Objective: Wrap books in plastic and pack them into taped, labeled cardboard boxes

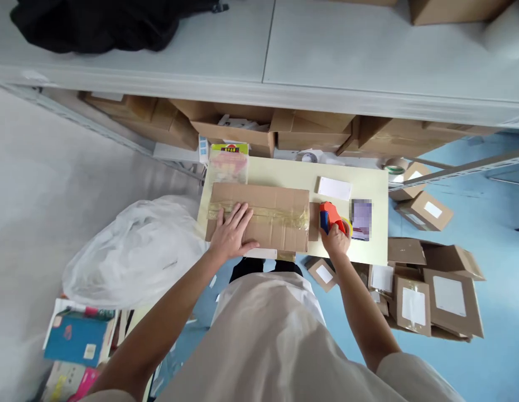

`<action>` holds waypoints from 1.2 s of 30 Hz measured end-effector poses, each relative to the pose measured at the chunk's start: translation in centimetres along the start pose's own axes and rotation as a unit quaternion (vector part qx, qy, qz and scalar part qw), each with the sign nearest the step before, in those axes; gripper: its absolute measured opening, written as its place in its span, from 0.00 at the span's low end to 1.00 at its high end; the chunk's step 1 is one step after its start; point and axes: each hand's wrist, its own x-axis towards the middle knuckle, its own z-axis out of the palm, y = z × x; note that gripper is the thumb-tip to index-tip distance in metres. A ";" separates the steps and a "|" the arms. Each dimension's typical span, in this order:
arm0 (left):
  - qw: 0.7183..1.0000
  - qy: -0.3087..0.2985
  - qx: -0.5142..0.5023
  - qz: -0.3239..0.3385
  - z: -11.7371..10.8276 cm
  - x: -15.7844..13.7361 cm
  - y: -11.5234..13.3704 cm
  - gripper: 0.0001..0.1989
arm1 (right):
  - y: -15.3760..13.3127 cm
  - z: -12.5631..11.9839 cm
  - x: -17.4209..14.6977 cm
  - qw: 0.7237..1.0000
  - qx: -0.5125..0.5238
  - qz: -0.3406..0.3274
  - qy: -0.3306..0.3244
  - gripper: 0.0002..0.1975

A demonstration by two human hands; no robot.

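A long cardboard box point(280, 201) lies on the pale yellow table point(280, 170), with clear tape running along its top seam. My left hand point(232, 231) rests flat on the left part of the box, fingers spread. Just past the box's right end, my right hand point(336, 241) is wrapped round a red and blue tape dispenser point(332, 213) with a yellow roll in it. A brown cardboard flap point(313, 222) shows between the box and the dispenser. Close by are a white flat box point(335, 188) and a purple item, blurred out point(361, 219).
Cardboard boxes point(313, 138) fill the shelf behind the table, under a grey upper shelf point(368, 61). Labelled parcels point(450, 296) pile on the blue floor at right. A large white plastic bag point(134, 251) bulges at left, near books point(75, 338). A tape roll point(395, 166) sits at the table's far right corner.
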 end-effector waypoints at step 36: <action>0.521 -0.091 -0.822 -0.213 -3.5 4.9 2.4 0.11 | -15.8 -12.3 1.1 0.910 0.299 -0.220 -0.183 0.30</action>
